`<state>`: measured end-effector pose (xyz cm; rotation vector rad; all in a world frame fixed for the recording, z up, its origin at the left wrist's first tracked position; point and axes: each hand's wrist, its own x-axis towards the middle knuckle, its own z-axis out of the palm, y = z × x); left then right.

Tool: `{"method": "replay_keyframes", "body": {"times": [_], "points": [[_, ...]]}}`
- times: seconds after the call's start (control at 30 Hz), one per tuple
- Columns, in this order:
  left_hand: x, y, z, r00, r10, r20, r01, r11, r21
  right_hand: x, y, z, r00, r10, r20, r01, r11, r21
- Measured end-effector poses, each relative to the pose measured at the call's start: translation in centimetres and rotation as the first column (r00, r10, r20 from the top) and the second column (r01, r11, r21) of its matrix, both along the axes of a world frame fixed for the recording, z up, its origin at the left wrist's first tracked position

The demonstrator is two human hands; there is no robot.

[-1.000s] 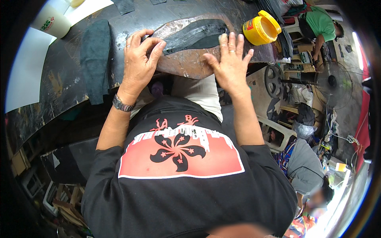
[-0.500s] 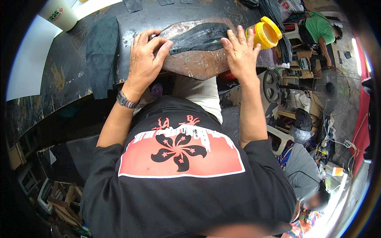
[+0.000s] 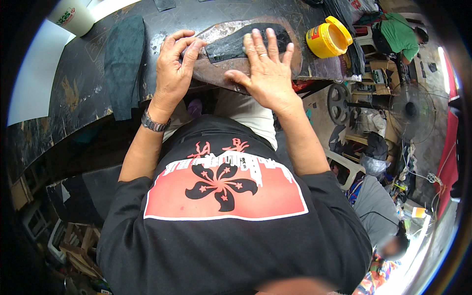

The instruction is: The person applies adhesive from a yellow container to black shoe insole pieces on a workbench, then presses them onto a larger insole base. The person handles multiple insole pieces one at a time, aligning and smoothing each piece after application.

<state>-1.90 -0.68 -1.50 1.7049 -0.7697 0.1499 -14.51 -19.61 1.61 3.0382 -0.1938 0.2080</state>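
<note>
A long black piece of leather or cloth (image 3: 223,47) lies on a worn brown board (image 3: 223,69) at the table's near edge. Flat on the piece rests my right hand (image 3: 268,69), its fingers spread and stretched out. My left hand (image 3: 174,66) is at the board's left end, thumb and fingers bent close together. What they grip, if anything, is hidden. An open yellow jar (image 3: 327,42) stands right of the board. Left of my left hand lies a dark grey-green strip (image 3: 125,61).
A white cup (image 3: 73,19) and a white sheet (image 3: 37,73) are at the far left of the black table (image 3: 88,64). A standing fan (image 3: 410,108) is at the right. A person in green (image 3: 398,34) and another in grey (image 3: 376,206) sit to the right.
My right hand has moved left, from the piece's right end onto its middle. My left hand has shifted slightly left, away from the black piece's end.
</note>
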Motion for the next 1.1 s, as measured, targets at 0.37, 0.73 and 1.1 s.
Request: {"method": "replay_keyframes", "body": {"times": [0.37,0.73,1.1], "points": [[-0.1,-0.1,0.3,0.999,-0.014,-0.043,0.014,1.0,-0.003,0.6,3.7,0.9,0.983,0.18,0.027,-0.178,0.922,0.344],[-0.5,0.0,0.9,0.997,0.001,0.081,-0.005,0.999,0.05,-0.9,-8.9,1.2,0.811,-0.453,0.372,-0.107,0.509,0.854],[-0.7,-0.5,3.2,0.992,-0.018,0.128,0.007,0.996,0.083,-0.7,-9.7,-1.4,0.934,-0.304,0.187,0.152,0.813,0.562]]}}
